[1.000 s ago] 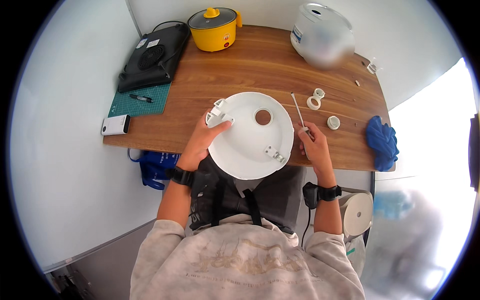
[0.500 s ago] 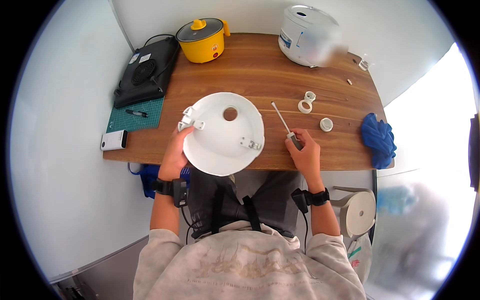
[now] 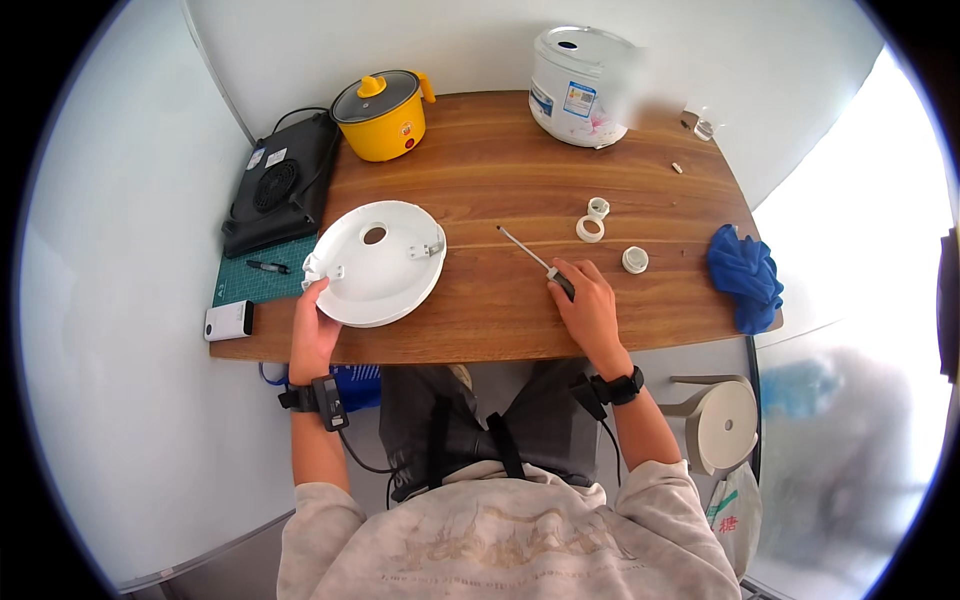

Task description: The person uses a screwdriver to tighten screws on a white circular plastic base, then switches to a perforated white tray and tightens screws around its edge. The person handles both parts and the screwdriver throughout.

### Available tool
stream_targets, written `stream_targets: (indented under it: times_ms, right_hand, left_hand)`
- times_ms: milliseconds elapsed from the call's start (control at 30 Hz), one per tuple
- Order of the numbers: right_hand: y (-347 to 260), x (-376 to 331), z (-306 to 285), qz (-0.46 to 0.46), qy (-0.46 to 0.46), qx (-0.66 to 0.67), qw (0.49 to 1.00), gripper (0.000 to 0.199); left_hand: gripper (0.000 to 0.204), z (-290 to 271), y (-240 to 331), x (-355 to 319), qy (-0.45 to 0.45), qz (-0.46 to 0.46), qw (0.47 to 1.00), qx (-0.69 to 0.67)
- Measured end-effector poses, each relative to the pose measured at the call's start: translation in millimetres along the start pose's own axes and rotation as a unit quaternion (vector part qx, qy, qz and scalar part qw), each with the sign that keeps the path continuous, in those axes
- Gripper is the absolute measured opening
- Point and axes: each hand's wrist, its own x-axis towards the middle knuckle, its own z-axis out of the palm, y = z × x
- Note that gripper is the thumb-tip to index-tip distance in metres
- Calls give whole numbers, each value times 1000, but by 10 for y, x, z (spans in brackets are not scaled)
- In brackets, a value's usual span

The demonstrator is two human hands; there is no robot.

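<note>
My left hand (image 3: 314,330) grips the left edge of a round white plastic cover (image 3: 375,280), thumb on the inner face. The cover tilts over the table's left front, its shallow inside facing up. It has one round hole near the far side and small bracket-like fittings at its left and right. In my right hand (image 3: 590,308), at the front right of the table, is a flat-tipped screwdriver (image 3: 524,246) with a grey handle. Its metal shaft points far left, and the tip touches nothing I can make out. To its right lie white plastic rings (image 3: 591,229) and a small white cap (image 3: 635,260).
A yellow pot (image 3: 385,125) and a white rice cooker (image 3: 570,100) stand at the back. On the left are a black flat appliance (image 3: 285,190), a green cutting mat (image 3: 235,285) with a pen, and a white power bank (image 3: 229,320). A blue cloth (image 3: 745,280) lies at the right edge.
My left hand has moved left with the cover and tipped it flatter, lower over the table. The right hand with the screwdriver has shifted slightly left. The whole view has shifted a little.
</note>
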Motion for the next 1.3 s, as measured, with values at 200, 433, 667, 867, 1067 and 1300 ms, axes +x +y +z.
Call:
stream_targets:
  times_ms: [200,433,667,867,1067,1300]
  right_hand:
    - [123,65,33,-50,3,-50,997,33]
    - [21,120,-60,-38,-29,-41,998,34]
    - [-127,378,-334,-84,-73,-70,991,32]
    - [-8,1623,-846,-135,-56,-164,975,29]
    - [-98,2928,-1201,-110,-22,-247,962,30]
    - [43,3535,-1031,-139,-33,-326,935,21]
  left_hand:
    - [51,2,-58,127,-3,19,999,-27]
    - [51,61,-19,312,13,55,997,-49]
    - [51,35,-87,511,-20,67,995,-68]
    - [54,121,-111,405,-16,78,991,-105]
    - [50,43,-171,494,-20,92,986,-137]
    - [55,22,-201,512,-16,108,986,-125]
